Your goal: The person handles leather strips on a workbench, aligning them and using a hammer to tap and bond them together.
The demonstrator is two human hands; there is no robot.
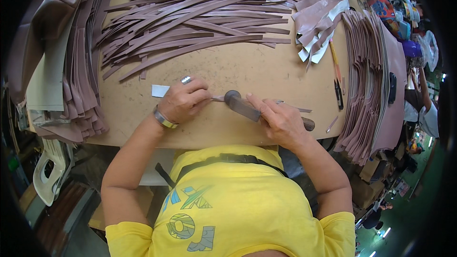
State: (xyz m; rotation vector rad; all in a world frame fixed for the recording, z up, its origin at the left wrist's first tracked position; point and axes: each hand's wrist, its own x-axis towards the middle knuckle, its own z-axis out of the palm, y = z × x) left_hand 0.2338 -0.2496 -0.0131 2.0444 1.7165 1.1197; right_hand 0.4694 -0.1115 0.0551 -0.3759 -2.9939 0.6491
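My right hand (282,120) is wrapped round a hammer (243,108) with a dark metal head and a wooden handle, whose end sticks out past my palm. The hammer's round face meets a narrow mauve leather strip (218,98) on the table (190,131). My left hand (184,99) pinches this strip just left of the hammer, with fingers curled. Part of a strip (304,110) shows right of my right hand; whether it is the same one is hidden. A small white rectangular piece (160,91) lies beside my left wrist.
A loose pile of mauve strips (190,24) covers the table's far side. Stacked leather panels hang at the left (85,66) and right (366,85) edges. Scraps (319,24), an orange-handled tool (335,64) and a black cutter (338,95) lie at the right.
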